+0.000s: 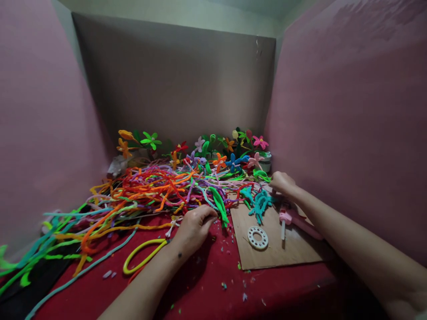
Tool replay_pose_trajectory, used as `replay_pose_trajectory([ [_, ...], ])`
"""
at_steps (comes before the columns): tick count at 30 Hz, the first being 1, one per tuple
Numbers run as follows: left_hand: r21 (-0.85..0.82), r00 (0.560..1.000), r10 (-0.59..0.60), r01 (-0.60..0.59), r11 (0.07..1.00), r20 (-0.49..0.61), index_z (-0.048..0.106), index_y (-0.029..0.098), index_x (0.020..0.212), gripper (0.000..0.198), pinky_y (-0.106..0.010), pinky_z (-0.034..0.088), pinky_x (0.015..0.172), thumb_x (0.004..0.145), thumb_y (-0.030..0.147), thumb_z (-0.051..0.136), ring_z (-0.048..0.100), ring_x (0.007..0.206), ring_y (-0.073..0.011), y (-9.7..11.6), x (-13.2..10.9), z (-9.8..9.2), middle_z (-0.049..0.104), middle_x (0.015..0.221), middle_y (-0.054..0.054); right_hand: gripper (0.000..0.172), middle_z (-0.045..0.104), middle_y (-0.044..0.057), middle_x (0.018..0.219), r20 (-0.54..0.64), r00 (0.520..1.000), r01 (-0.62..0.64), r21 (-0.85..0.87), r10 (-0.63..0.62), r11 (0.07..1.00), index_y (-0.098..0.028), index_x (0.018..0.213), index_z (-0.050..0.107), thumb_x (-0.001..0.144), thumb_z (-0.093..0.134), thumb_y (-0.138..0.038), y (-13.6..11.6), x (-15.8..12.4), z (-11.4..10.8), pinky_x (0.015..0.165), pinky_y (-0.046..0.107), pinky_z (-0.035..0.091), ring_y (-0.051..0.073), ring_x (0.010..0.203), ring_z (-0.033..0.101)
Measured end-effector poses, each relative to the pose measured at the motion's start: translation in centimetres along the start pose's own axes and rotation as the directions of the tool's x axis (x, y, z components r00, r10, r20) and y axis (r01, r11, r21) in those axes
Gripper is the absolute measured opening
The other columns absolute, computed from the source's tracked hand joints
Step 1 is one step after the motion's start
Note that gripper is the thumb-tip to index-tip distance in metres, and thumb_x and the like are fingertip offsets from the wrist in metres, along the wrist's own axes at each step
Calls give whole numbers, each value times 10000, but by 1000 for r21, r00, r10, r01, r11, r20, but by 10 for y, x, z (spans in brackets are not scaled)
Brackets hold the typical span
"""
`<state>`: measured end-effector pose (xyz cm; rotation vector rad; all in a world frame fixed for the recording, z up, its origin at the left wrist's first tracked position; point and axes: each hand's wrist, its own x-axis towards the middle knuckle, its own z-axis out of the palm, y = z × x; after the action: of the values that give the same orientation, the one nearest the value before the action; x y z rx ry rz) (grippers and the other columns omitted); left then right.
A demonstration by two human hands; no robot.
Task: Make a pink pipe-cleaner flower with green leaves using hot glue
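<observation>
My left hand [195, 227] is low over the red cloth, thumb and fingers pinched together beside a bundle of bright green pipe-cleaner leaves [219, 205]. Whatever the pinch holds, if anything, is too small to make out. Farther back on the right, my right hand [282, 183] has its fingers curled downward near the glue gun and the teal pipe-cleaner pieces [260, 204]; what they grip is hidden. A pink glue gun [293, 218] with a pale stick lies below it on a brown board [267, 258]. In front sits a white ring with holes [257, 238].
A big tangle of coloured pipe cleaners [150, 189] spreads across the left and middle. Finished pipe-cleaner flowers [220, 162] stand along the back, with a white pot [266, 162]. Yellow-handled scissors [142, 258] lie by my left forearm. Scraps dot the red cloth [200, 284]; pink walls flank it.
</observation>
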<state>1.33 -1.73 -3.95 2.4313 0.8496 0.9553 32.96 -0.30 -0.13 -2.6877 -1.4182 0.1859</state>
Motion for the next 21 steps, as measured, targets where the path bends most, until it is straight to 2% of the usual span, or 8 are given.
replay_pose_trajectory([
  [3, -6, 1000, 1, -1, 1000, 4, 620, 184, 742, 113, -226, 440, 659, 772, 142, 520, 595, 694, -129, -2, 0, 1, 659, 735, -17, 149, 672, 149, 830, -38, 999, -18, 12, 19, 1000, -109, 738, 696, 763, 567, -178, 2, 2, -3, 672, 288, 461, 256, 841, 638],
  [6, -8, 1000, -8, 8, 1000, 12, 625, 182, 759, 113, -225, 438, 677, 778, 146, 519, 598, 713, -128, -2, 0, 2, 662, 755, -19, 161, 685, 122, 803, -39, 999, -22, 16, 23, 1000, -133, 687, 699, 756, 559, -175, 2, 6, -3, 644, 281, 459, 257, 826, 645],
  [9, 5, 1000, -21, 21, 1000, 18, 623, 178, 754, 106, -221, 436, 674, 774, 142, 525, 596, 711, -127, -2, 1, 1, 661, 751, -19, 157, 661, 101, 904, -13, 1000, -16, -1, 16, 1000, -128, 814, 670, 804, 558, -238, -2, 10, 1, 700, 297, 476, 223, 860, 624],
  [13, 21, 999, -20, 20, 1000, 26, 620, 179, 752, 107, -216, 434, 667, 772, 138, 523, 593, 708, -124, -2, 1, 0, 659, 749, -16, 296, 554, 93, 1107, 18, 1000, -1, -28, 1, 1000, -139, 1102, 526, 849, 528, -291, -11, 13, 8, 779, 374, 486, 194, 937, 573],
  [17, 37, 999, -13, 12, 999, 39, 620, 173, 752, 110, -217, 434, 675, 778, 141, 518, 592, 714, -124, -3, 0, 0, 659, 756, -22, 290, 556, 78, 1105, 3, 999, 34, -31, -33, 999, -152, 1105, 523, 853, 521, -294, -16, 13, 8, 778, 387, 486, 194, 936, 573],
  [21, 49, 999, 2, -5, 999, 54, 616, 170, 762, 117, -220, 432, 674, 786, 142, 505, 586, 718, -124, -5, -1, 2, 653, 764, -26, 286, 635, 127, 966, -80, 993, 84, 18, -83, 996, -124, 944, 636, 799, 562, -358, -15, 10, -2, 689, 315, 464, 233, 882, 609],
])
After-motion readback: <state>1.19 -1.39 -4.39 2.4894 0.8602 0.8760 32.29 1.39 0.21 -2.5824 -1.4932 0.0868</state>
